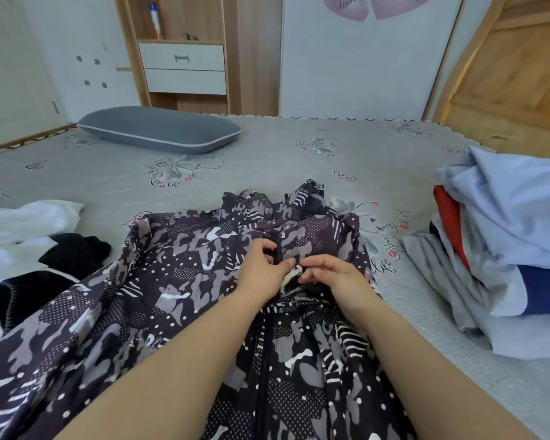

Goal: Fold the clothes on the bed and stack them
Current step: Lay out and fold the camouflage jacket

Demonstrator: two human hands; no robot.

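Both hands on patterned dress (178, 281) on bed (267, 160): left hand (261, 271) fingers and right hand (337, 274) fingers pinching its fabric mid-garment.

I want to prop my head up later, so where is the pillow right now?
In the head view, the grey pillow lies at the far left of the bed, below the drawer unit.

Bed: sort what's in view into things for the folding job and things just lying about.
For the job: patterned garment, pinched by left hand and right hand; white and black clothes; pile of clothes.

Just lying about: pillow; bottle on shelf; drawers.
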